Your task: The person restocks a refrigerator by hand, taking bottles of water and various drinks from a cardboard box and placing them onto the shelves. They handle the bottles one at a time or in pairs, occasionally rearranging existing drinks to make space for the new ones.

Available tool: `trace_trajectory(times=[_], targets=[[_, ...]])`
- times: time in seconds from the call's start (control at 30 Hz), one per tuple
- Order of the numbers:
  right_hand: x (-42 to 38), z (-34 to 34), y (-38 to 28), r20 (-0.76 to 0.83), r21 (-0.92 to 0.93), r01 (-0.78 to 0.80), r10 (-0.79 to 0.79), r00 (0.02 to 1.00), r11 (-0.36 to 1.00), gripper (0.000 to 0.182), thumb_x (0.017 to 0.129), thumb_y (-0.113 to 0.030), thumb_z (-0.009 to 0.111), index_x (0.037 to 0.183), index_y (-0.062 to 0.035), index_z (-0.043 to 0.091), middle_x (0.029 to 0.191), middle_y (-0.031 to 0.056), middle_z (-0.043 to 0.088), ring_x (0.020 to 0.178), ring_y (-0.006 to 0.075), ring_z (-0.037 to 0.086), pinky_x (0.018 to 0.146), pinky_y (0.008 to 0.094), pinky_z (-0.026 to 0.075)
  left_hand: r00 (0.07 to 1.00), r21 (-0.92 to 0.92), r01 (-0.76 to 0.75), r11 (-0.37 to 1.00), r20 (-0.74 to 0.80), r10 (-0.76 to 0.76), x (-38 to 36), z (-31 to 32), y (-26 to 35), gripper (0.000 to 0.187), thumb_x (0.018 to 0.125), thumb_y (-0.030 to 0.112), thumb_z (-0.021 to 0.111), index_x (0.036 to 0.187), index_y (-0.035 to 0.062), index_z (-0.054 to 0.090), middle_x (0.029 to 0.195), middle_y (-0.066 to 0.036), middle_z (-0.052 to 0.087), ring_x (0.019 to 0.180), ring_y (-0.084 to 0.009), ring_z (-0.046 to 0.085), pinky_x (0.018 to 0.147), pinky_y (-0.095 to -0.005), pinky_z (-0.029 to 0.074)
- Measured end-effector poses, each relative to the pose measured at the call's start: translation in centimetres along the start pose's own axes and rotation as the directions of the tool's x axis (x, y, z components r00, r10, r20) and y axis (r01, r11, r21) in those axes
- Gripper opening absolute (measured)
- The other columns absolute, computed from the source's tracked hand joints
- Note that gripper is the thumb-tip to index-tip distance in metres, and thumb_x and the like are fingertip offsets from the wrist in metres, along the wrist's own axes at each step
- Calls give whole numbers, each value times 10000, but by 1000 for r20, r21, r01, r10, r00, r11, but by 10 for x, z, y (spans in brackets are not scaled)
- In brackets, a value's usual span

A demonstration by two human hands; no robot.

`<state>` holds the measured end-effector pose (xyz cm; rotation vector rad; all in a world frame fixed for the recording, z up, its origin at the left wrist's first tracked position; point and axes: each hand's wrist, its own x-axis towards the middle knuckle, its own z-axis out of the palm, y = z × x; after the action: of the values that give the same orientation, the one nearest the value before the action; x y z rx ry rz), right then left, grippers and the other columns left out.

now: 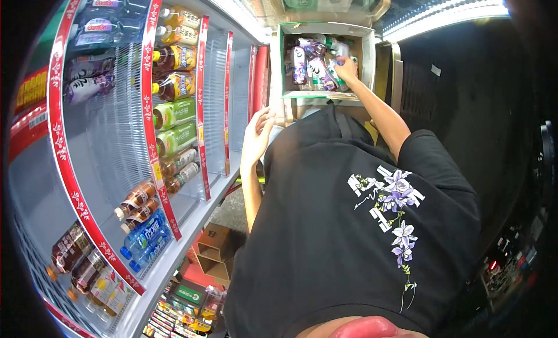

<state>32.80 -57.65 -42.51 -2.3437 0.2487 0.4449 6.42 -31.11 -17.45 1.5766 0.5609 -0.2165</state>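
My right hand (347,70) reaches into an open cardboard box (369,59), fingers closed on a bottle (342,49) with a pale, blurred end. Beside and below it lie several purple-and-white labelled bottles (317,69), jumbled together, some showing green. My left hand (259,131) hangs beside the fridge shelves with its fingers loosely stretched and nothing visible in them. Nearest to it are the fridge's front edge and the red strip (260,76) at the far end.
On my left, an open drinks fridge has red-edged shelves (150,99) holding green-labelled bottles (175,139), orange-labelled bottles (176,86), blue-labelled bottles (145,239) and purple-labelled bottles (88,88). Cardboard boxes (214,242) and packaged goods (183,309) stand below the fridge edge.
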Motion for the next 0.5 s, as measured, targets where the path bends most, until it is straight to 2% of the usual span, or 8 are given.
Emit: trace_trajectory(times=[0.13,0.17,0.2,0.23,0.27,0.3,0.33,0.5], targets=[[-48,3,-24,121,228,276,-308,944,934,339,807,-193,717,1128,-82,715,1090,151,752,1059,283,720,914,373,556,975,-43,-99,994,-205,89,-18,-19,2,394,1002,70,622,1388,14,563,1237,-137,693,1087,-174,666,972,-312,500],[-56,9,-31,71,194,458,-478,875,867,341,846,-157,717,1161,-32,677,1103,113,758,1007,231,733,922,357,556,950,-32,-157,987,-277,142,-23,-22,5,399,964,38,652,1357,9,585,1177,-123,703,1010,-145,667,886,-286,518],[-67,11,-52,158,473,425,-549,821,772,299,886,-115,693,1164,-12,661,1069,91,753,1008,187,721,909,326,556,917,-17,-202,979,-355,183,-28,-25,13,399,964,38,652,1357,9,585,1177,-123,703,1010,-145,667,886,-286,518],[-62,31,-52,198,525,428,-595,779,736,250,917,-75,668,1160,-15,664,1052,77,742,1014,163,708,913,307,553,897,-61,-211,976,-410,168,-33,-28,22,378,925,18,679,1299,13,624,1069,-65,677,927,-104,629,836,-260,508],[-79,11,-92,292,432,505,-645,706,747,242,929,-73,663,1164,-17,674,1049,81,743,1006,173,711,919,316,556,872,-104,-230,968,-464,157,-37,-35,31,358,887,-3,705,1241,17,662,960,-8,650,845,-62,590,785,-234,498],[-95,-4,-130,368,517,475,-686,628,712,239,933,-73,662,1163,-10,684,1038,87,746,977,172,717,900,324,565,844,-16,-271,963,-485,229,-42,-46,39,346,868,-15,718,1208,28,675,935,9,627,829,-54,569,770,-229,487],[-105,-16,-167,397,408,571,-702,591,712,240,908,-95,660,1134,-36,715,994,112,768,926,186,742,826,327,571,819,71,-299,952,-493,294,-45,-56,47,336,849,-27,731,1176,40,688,910,25,603,813,-45,547,755,-224,476],[-137,-54,-343,158,604,751,-964,213,265,183,910,12,651,1077,-27,715,960,89,747,860,176,720,794,298,557,550,378,-416,827,-620,560,-71,-92,150,227,789,-31,769,995,45,712,841,16,549,759,-77,521,694,-231,436]])
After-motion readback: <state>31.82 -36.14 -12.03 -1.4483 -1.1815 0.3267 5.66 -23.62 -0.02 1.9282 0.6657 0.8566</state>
